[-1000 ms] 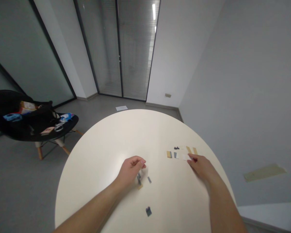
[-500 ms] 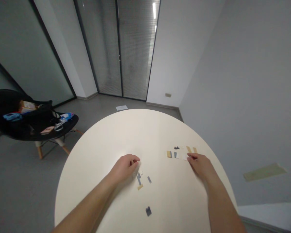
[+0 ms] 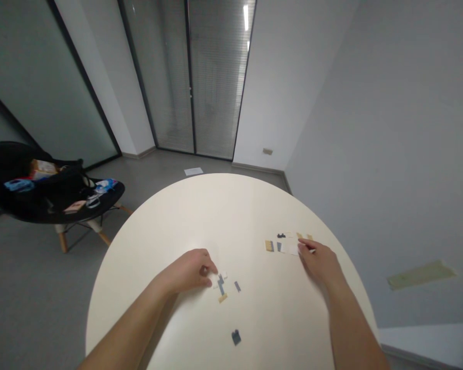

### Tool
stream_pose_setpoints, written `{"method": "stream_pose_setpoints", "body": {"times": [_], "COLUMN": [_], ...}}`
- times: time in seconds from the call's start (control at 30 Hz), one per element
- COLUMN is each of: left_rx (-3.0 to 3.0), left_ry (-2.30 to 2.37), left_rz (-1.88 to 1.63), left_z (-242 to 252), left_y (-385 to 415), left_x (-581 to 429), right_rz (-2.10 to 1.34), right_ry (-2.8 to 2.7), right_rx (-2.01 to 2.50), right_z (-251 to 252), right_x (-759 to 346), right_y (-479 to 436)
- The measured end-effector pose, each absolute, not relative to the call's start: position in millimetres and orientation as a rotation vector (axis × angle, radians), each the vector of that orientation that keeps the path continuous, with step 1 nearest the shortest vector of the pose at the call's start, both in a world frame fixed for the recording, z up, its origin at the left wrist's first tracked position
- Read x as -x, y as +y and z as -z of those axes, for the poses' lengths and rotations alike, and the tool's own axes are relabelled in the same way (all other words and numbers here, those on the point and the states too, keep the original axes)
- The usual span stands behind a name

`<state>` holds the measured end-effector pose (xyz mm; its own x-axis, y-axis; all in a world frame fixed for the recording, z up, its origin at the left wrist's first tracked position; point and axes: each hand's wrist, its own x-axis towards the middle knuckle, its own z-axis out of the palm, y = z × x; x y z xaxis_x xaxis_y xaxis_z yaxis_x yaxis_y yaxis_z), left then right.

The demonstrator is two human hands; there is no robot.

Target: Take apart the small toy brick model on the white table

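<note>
Seeing a round cream tabletop (image 3: pixel 158 231) with 2 clusters of small flat pieces. Near cluster: grey, white and tan flat pieces (image 3: pixel 220 285), just beside my left hand (image 3: pixel 187 271), fingers (image 3: pixel 204 270) curled narrow, can't tell if anything's held. Far cluster: tan, grey and white flat pieces (image 3: pixel 280 245), touching my right hand (image 3: pixel 320 262), fingertips (image 3: pixel 303 245) pinched narrow on a thin white strip (image 3: pixel 312 251). Separate dark grey piece (image 3: pixel 236 337) lies apart, toward me.
</note>
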<state>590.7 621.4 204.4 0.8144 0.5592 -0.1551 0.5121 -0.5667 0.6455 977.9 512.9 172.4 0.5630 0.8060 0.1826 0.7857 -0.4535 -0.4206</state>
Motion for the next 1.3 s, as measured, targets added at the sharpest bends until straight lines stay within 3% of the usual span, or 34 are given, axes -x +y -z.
{"method": "stream_pose_setpoints", "body": {"times": [0.57,0.87,1.3], "left_rx": [-2.088,-1.843,-1.36], "left_ry": [0.755,0.879,0.736], "left_rz": [-0.123,-0.536,-0.668], "left_z": [-203.7,-188.4,-169.8], "left_y": [603.9,590.6,582.7], "left_x": [-598.3,-624.0,-641.3], "right_rz": [-0.312,-0.604,-0.529], "right_ry": [-1.688,-1.879,-1.769], "right_rx": [1.735,1.48,1.454], "right_z": [-181.6,-193.3,-192.5], "right_x": [-883.3,-836.0,-828.0], "right_y": [527.8,521.3,523.3]}}
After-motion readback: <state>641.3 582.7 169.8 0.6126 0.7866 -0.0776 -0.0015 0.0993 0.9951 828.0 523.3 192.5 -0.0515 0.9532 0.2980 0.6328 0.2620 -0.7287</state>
